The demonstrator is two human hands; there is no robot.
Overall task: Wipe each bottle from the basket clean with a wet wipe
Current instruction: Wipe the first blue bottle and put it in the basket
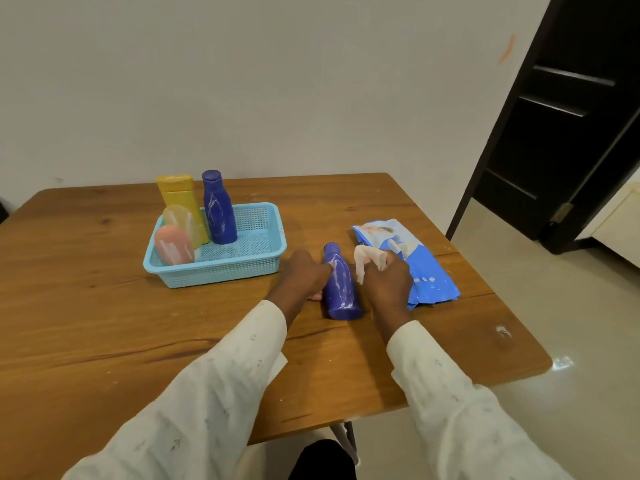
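A dark blue bottle (341, 287) with white smears stands on the wooden table (104, 323), between my hands. My left hand (304, 275) rests against its left side, fingers on the bottle. Just right of the bottle, my right hand (388, 280) is closed on a crumpled white wet wipe (369, 259). A light blue basket (242, 268) at the left holds a second dark blue bottle (219, 209), a yellow bottle (178, 194), a pale yellow bottle (181, 220) and a pink bottle (171, 245).
A blue wet-wipe pack (415, 265) lies on the table right of my right hand. The table's right edge is close beyond it. A dark door (571, 116) stands open at the far right, with pale floor below.
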